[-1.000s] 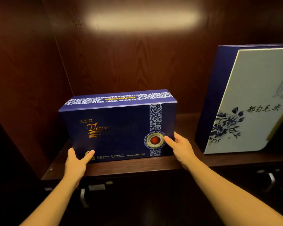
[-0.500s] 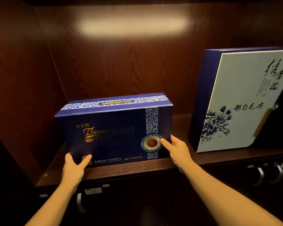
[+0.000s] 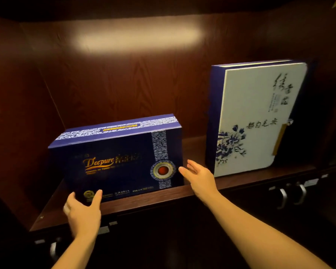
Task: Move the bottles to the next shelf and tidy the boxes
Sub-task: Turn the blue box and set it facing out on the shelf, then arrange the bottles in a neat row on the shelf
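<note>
Left hand [image 3: 83, 212] spread open, touching the dark-blue rectangular cardboard box [image 3: 116, 162] at its lower-left corner; right hand [image 3: 199, 176] hovering wide open beside its right edge on dark wooden shelf [image 3: 241, 177].

1. A flat box [image 3: 114, 162] stands on its long edge on the shelf [image 3: 241, 177], at about 8 o'clock from the frame's centre.
2. A taller box [image 3: 256, 121] stands upright on the same shelf at 3 o'clock from the flat box, well apart from it.
3. The left hand [image 3: 83, 212] is at the flat box's 7 o'clock corner, in front of it.
4. The right hand [image 3: 200, 177] lies between the two boxes.
5. Handles [image 3: 291, 195] sit below the shelf at 4 o'clock.
</note>
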Available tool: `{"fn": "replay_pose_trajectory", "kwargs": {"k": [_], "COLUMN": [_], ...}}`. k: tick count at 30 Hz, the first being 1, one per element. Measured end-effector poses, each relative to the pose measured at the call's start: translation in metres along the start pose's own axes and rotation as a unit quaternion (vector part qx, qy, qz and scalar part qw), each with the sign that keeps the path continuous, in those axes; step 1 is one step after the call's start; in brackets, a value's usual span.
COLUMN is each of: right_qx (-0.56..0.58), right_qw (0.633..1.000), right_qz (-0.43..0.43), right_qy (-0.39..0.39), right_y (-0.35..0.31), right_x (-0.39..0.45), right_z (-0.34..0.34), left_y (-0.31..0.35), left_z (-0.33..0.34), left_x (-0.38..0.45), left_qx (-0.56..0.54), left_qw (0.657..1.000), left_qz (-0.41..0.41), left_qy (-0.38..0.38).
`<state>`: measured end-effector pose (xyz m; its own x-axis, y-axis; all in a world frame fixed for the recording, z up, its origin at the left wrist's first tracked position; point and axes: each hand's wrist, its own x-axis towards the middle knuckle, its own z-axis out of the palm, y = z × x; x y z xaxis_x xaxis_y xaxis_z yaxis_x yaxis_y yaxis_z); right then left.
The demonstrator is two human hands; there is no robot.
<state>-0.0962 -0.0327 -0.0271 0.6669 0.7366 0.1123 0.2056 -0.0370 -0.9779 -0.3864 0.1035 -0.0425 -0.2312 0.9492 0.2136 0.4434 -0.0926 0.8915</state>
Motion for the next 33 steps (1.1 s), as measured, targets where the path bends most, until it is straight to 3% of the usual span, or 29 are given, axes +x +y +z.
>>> {"fn": "replay_pose_trajectory", "kwargs": {"k": [6,13,24,33], "right_qx": [0.0,-0.034,-0.05,-0.057], "right_qw": [0.999,0.996,0.987,0.974], "right_qz": [0.02,0.018,0.031,0.043], "right_qy": [0.036,0.078,0.146,0.216], "right_y": [-0.011,-0.011,0.027,0.042], "right_x": [-0.012,-0.011,0.025,0.052], "right_z": [-0.076,-0.212,-0.501,-0.626], "left_y": [0.073,0.165,0.313,0.383], "left_z": [0.038,0.12,0.3,0.396], "left_x": [-0.075,-0.175,-0.388,-0.481], "left_qx": [-0.049,-0.113,-0.156,-0.163], "left_qw": [0.99,0.949,0.91,0.878], "left_qz": [0.069,0.099,0.147,0.176], "left_qy": [-0.11,-0.278,-0.355,-0.414]}}
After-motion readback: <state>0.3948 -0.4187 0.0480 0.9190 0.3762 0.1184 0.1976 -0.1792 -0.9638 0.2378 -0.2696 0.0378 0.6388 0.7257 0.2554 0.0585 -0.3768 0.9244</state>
